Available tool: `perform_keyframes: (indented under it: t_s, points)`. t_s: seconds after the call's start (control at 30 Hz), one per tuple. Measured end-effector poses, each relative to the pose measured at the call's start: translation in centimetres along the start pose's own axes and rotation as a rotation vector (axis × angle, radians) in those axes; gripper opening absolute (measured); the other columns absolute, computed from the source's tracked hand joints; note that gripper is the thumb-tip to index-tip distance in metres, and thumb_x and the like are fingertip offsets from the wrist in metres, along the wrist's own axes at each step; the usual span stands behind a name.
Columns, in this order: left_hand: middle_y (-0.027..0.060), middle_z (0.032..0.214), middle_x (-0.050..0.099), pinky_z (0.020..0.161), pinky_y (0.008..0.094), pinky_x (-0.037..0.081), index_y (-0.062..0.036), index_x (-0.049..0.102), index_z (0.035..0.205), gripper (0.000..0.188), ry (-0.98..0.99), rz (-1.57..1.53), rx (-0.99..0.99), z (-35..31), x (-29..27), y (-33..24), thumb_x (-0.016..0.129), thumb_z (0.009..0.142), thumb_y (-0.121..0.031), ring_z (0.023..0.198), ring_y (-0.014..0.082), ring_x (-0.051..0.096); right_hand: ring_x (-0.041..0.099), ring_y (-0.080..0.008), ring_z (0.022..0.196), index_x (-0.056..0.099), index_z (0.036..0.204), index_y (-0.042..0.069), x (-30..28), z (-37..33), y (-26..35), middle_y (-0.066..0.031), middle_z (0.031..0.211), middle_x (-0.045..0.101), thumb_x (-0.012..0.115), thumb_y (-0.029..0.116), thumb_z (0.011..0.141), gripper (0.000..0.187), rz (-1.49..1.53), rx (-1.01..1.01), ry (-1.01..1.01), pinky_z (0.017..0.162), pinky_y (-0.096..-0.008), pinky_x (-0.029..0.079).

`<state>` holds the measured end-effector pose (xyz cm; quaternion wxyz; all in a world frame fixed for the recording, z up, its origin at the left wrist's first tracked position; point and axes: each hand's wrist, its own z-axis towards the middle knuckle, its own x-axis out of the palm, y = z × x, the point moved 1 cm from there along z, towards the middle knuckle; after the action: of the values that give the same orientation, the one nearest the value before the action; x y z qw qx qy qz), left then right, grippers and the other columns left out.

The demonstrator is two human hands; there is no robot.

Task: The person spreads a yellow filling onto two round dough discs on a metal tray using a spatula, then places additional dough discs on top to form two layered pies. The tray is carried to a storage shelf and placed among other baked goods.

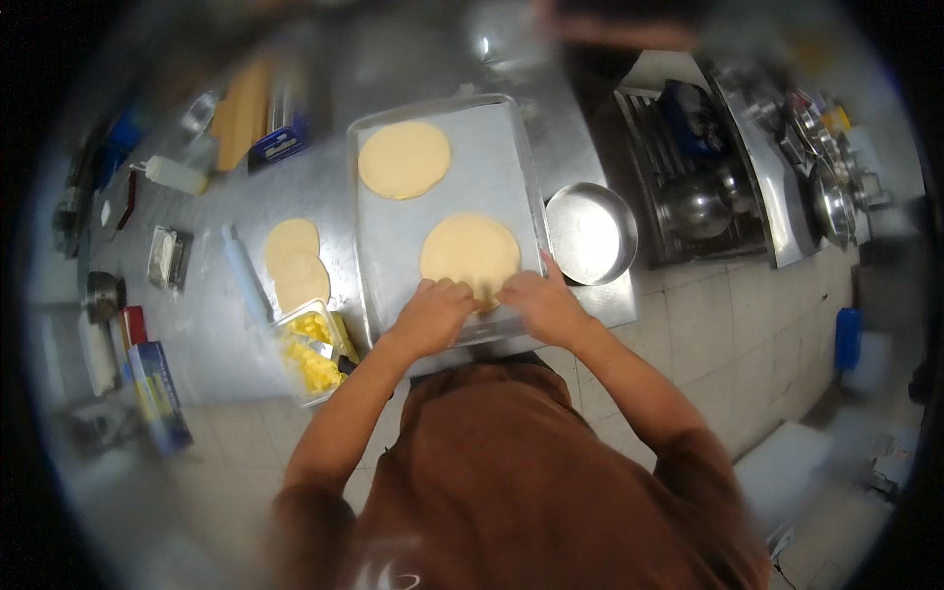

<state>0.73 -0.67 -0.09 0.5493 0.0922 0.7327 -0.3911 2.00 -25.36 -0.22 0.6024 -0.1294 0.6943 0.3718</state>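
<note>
Both hands work at the near edge of a round dough disc [470, 251] on a paper-lined baking tray [393, 251]. My left hand [435, 313] has its fingers curled in on the disc's near left rim. At the near right rim, my right hand [539, 303] pinches the dough edge, one finger reaching toward the tray's right side. A second pale dough disc [404, 159] lies flat at the tray's far left. Beside the tray on the left rest two smaller, overlapping dough rounds [300, 280].
A round metal cake pan [590, 234] stands against the tray's right side. Left are a tub of yellow filling [313, 379] with a spatula in it, a pale blue rolling pin [245, 273], a squeeze bottle [175, 175] and boxes. Metal bowls [696, 205] sit on a rack at right.
</note>
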Motion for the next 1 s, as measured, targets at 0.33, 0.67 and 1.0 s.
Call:
perform_keyframes:
  t_s: [0.33,0.67,1.0]
  points:
    - [0.0089,0.114,0.064,0.096,0.0458,0.045,-0.0092,0.071,0.118,0.033,-0.08,-0.099,-0.088,1.8,-0.2,0.1,0.066,0.085,-0.008,0.109,0.0318,0.059,0.06,-0.0227,0.12,0.073,0.111,0.011,-1.1,0.8,0.1,-0.0033,0.114,0.065,0.06,0.005,0.086,0.029,-0.011,-0.055,-0.005,0.121,-0.0659,0.019]
    - [0.0152,0.151,0.051,0.119,0.0457,0.035,-0.0067,0.054,0.143,0.064,-0.112,-0.044,0.018,3.9,-0.4,3.1,0.075,0.084,-0.017,0.14,0.0375,0.046,0.057,-0.026,0.128,0.071,0.115,0.007,-0.5,3.1,-0.7,-0.0096,0.13,0.062,0.065,0.01,0.086,0.029,-0.034,0.106,0.113,0.123,-0.0592,0.022]
    - [0.0195,0.149,0.052,0.118,0.0441,0.036,-0.0045,0.054,0.143,0.057,-0.301,-0.199,-0.197,3.5,-2.0,5.8,0.067,0.088,-0.009,0.138,0.037,0.049,0.039,-0.033,0.148,0.055,0.142,0.006,0.9,7.1,-0.6,-0.017,0.156,0.045,0.068,0.021,0.09,0.055,-0.06,0.117,-0.008,0.122,-0.0632,0.018]
